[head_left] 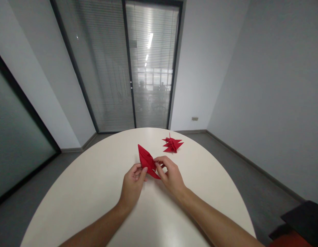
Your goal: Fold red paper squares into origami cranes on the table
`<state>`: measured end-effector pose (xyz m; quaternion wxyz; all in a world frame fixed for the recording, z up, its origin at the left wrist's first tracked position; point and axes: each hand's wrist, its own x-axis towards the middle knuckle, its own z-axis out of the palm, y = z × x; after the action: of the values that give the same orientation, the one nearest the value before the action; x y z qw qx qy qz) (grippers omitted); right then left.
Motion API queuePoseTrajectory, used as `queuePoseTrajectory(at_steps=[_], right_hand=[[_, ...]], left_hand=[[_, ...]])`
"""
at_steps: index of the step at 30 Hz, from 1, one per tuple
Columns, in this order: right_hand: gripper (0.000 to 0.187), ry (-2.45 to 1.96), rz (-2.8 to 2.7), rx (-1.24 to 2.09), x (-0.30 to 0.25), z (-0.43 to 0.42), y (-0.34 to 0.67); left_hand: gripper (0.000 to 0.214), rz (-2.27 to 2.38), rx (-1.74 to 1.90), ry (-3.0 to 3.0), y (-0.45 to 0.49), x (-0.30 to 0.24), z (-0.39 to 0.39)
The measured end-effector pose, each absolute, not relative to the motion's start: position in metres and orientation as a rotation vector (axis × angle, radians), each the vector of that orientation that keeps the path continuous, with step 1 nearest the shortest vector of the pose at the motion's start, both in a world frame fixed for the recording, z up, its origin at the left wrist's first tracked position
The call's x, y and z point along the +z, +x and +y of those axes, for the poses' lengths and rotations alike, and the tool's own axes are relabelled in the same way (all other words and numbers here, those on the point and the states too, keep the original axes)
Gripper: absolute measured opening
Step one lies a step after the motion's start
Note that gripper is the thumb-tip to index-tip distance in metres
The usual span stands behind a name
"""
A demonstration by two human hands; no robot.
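A piece of folded red paper [147, 159], long and pointed at both ends, is held above the table between my two hands. My left hand [133, 180] pinches its lower left edge, the thumb lying on top of the paper. On the other side, my right hand [170, 173] grips the right edge between thumb and fingers. Part of the paper is hidden behind my fingertips. Farther back on the table lies a cluster of red folded paper pieces [172, 144] with several sharp points, apart from both hands.
A round white table [97, 192] spreads under my arms. Behind it stand a glass partition with blinds [112, 68] and a grey wall with a socket plate [195, 118]. A dark object [305, 219] with red beneath it is at the lower right, beside the table.
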<state>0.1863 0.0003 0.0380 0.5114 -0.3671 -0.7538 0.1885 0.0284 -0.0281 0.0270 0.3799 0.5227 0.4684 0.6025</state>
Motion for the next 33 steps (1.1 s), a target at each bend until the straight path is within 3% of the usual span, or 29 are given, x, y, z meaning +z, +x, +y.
queuePoseTrajectory(at_steps=[9, 24, 33], right_hand=[[0.028, -0.808, -1.901, 0.377, 0.042, 0.0, 0.186], [0.011, -0.779, -1.851, 0.324, 0.044, -0.001, 0.188], [0.015, -0.724, -1.869, 0.025, 0.054, -0.004, 0.193]], left_hand=[[0.027, 1.16, 1.546, 1.365, 0.028, 0.031, -0.03], [0.019, 1.164, 1.468, 1.616, 0.026, 0.023, -0.032], [0.014, 1.218, 1.552, 1.486, 0.029, 0.028, -0.032]])
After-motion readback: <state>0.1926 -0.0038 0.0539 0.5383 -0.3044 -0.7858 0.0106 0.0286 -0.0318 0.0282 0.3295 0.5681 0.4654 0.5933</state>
